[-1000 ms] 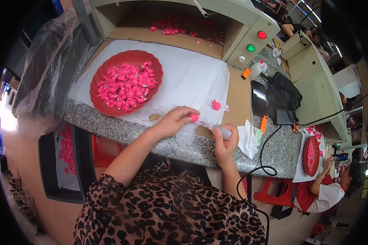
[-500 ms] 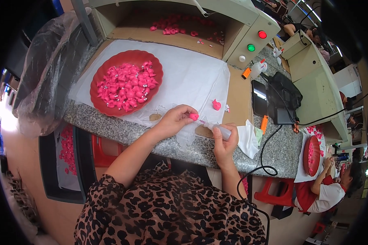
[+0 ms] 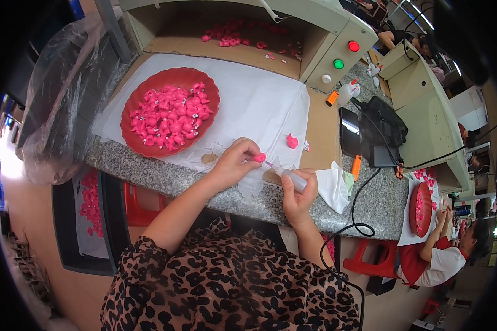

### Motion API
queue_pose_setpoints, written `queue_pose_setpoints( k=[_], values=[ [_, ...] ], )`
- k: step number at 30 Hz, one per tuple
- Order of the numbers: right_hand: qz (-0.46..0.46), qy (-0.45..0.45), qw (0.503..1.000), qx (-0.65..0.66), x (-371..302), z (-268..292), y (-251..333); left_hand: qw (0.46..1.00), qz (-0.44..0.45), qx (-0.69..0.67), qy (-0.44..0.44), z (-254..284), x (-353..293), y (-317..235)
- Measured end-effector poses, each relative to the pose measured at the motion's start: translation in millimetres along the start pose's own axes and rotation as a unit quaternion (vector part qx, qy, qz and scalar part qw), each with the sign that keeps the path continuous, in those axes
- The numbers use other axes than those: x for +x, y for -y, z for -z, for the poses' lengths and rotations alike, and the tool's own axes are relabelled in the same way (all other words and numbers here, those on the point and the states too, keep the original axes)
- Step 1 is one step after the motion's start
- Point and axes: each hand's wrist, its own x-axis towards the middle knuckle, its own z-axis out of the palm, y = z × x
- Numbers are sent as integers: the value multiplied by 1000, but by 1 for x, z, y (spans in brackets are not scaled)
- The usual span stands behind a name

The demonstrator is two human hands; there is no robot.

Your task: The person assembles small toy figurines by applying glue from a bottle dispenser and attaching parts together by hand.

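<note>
Over the grey-stone worktop (image 3: pixel 375 209), steady the translucent bottle (image 3: pixel 294 179) (right hand (image 3: pixel 301 197) wrapped round) beside your left hand (image 3: pixel 235 161), pinching a rounded pink piece (image 3: pixel 260 158).

Your right hand (image 3: pixel 301 199) is gripping a bottle (image 3: pixel 294 179) of smooth, translucent plastic, while your left hand (image 3: pixel 236 161) is pinching a pink piece (image 3: pixel 259 158) that is looking smooth and softly glossy. Your tabletop (image 3: pixel 380 212) is showing speckled, stone-like material; matt white paper (image 3: pixel 256 105) is wrinkling over it. A crinkled clear plastic bag (image 3: pixel 63 99) is shining; the red dish (image 3: pixel 159 79) is looking satin-smooth.
</note>
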Motion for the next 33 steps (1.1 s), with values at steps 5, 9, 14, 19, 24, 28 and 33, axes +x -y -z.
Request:
queue_pose_setpoints(
  k=[5, 9, 14, 19, 24, 28, 33],
  values=[
    [51, 4, 998, -29, 3, 0, 3, 1000, -12, 14, -9, -1, 0, 2],
    [50, -1, 998, -26, 2, -1, 2, 1000, -11, 21, -18, -2, 0, 0],
    [58, -6, 998, -32, 1, -1, 1, 1000, -1, 15, -20, -2, 1, -4],
    [-279, -58, 922, 263, 9, 6, 3, 1000, -5, 6, -15, -2, 0, -3],
    [-427, -77, 780, 450, 23, 22, 4, 997, 28, -75, -13, -3, 0, -10],
    [-412, 20, 858, 307, 25, 43, -7, 988, 119, -102, 7, -5, 2, -21],
    [-344, 25, 913, 218, 56, 68, -20, 977, 120, -175, 21, -12, 4, -21]
  ],
)
